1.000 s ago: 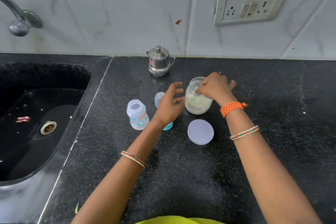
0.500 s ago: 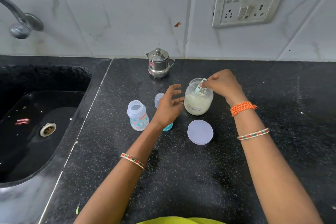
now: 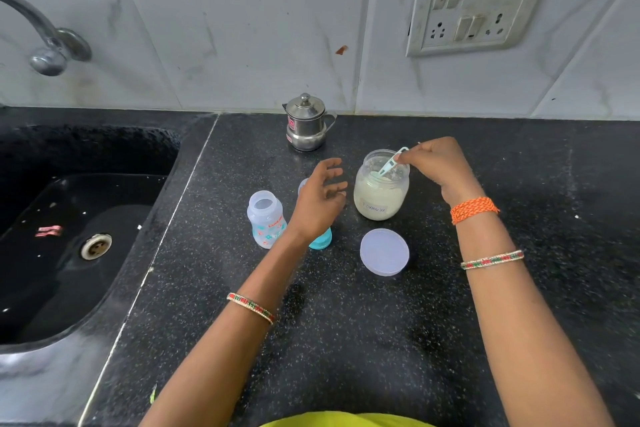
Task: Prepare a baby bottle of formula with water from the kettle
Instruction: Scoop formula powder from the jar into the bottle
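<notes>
An open baby bottle with a printed pattern stands on the black counter. To its right, a teal bottle cap is mostly hidden behind my left hand, which hovers with fingers spread and holds nothing. A clear jar labelled formula holds pale powder. My right hand pinches the handle of a light scoop that dips into the jar. The jar's round lid lies flat in front of it. A small steel kettle with its lid on stands by the wall.
A black sink with a drain lies to the left, and a tap reaches over it. A switch and socket plate hangs on the tiled wall at the right.
My right hand has drawn back to the right from over the jar mouth, so the scoop it holds now shows. My left hand stays open by the cap.
</notes>
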A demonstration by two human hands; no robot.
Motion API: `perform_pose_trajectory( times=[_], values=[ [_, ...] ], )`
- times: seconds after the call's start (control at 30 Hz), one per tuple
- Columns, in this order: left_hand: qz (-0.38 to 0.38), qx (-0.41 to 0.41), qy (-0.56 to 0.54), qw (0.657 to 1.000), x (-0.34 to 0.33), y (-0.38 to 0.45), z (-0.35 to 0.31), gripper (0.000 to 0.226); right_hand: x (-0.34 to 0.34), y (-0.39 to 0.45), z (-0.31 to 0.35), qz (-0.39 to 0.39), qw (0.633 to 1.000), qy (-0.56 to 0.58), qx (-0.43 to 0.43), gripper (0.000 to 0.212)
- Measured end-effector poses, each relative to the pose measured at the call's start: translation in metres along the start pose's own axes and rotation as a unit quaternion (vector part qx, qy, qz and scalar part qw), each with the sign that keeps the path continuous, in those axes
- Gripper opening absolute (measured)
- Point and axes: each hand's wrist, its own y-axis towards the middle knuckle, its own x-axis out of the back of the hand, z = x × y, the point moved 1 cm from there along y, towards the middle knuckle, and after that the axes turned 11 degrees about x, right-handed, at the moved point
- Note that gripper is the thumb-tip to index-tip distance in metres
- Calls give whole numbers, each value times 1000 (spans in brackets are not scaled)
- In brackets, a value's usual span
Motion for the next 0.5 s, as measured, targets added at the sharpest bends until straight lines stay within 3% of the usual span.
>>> perform_pose_trajectory(
  times=[0.17, 0.5],
  values=[
    [-1, -8, 2, 1000, 0, -1, -1, 55, 8, -1, -4, -27, 998, 54, -7, 10],
    [3, -9, 6, 1000, 0, -2, 0, 52, 4, -4, -4, 4, 997, 72, -30, 12]
  ],
)
